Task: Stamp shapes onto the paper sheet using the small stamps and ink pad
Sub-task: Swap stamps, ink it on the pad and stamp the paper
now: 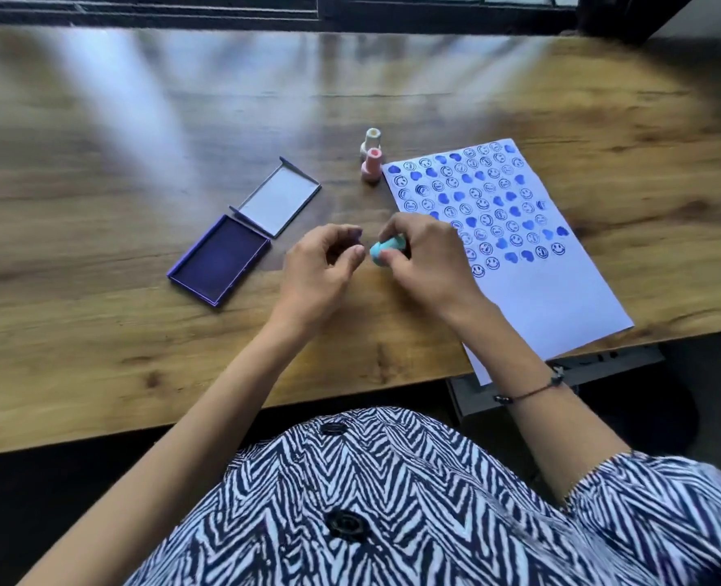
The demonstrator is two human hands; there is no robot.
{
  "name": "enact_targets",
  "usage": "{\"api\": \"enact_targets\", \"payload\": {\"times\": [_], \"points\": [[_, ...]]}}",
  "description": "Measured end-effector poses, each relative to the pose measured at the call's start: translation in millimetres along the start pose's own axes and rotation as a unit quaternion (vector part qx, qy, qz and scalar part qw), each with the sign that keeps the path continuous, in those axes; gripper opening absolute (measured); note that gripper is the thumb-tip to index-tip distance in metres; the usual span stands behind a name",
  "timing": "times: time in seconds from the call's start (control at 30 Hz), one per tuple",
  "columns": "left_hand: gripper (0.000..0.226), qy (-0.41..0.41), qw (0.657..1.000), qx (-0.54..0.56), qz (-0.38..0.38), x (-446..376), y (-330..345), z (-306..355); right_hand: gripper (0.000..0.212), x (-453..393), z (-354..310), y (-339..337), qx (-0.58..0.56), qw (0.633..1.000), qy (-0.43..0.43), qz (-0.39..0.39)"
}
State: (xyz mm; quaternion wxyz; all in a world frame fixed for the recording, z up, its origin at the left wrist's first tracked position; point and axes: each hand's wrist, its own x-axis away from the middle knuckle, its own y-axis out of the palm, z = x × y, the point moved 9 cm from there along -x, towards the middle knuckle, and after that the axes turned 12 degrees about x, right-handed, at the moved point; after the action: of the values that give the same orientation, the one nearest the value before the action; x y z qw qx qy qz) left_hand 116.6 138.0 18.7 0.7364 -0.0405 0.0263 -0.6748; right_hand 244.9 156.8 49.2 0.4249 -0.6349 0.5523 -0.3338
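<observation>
A white paper sheet lies at the right of the wooden table, its upper half covered in blue smiley and heart prints. My right hand grips a small light-blue stamp, tilted on its side just left of the sheet. My left hand hovers beside it with curled fingers, its fingertips close to the stamp's end, holding nothing that I can see. The open purple ink pad lies to the left, its lid folded back. A pink stamp and a cream stamp stand upright by the sheet's top left corner.
The wooden table stretches far to the left and back, up to a dark window frame. The sheet's lower corner hangs over the table's near edge above a dark chair part. A thin bracelet sits on my right wrist.
</observation>
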Motion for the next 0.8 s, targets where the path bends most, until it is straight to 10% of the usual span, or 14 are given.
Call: {"api": "enact_targets", "payload": {"times": [0.13, 0.3, 0.6, 0.8], "points": [[0.024, -0.004, 0.998, 0.014, 0.053, -2.9, -23.6, 7.7, 0.017, -11.3, -18.1, 14.5, 0.2, 0.976, -0.082, -0.034], [0.023, -0.011, 0.996, 0.048, 0.078, -0.2, -33.3, 2.8, 0.048, -34.7, -23.9, -8.0, 0.19, 0.979, -0.079, -0.014], [0.019, -0.021, 0.994, 0.069, 0.084, 6.7, -35.4, -1.8, 0.022, -114.7, -24.4, 14.2, 0.243, 0.966, -0.081, -0.03], [0.023, -0.038, 0.987, 0.115, 0.106, 6.5, -42.9, -2.1, 0.011, -94.7, -27.8, 10.1, -0.053, 0.99, -0.061, -0.116]]}}
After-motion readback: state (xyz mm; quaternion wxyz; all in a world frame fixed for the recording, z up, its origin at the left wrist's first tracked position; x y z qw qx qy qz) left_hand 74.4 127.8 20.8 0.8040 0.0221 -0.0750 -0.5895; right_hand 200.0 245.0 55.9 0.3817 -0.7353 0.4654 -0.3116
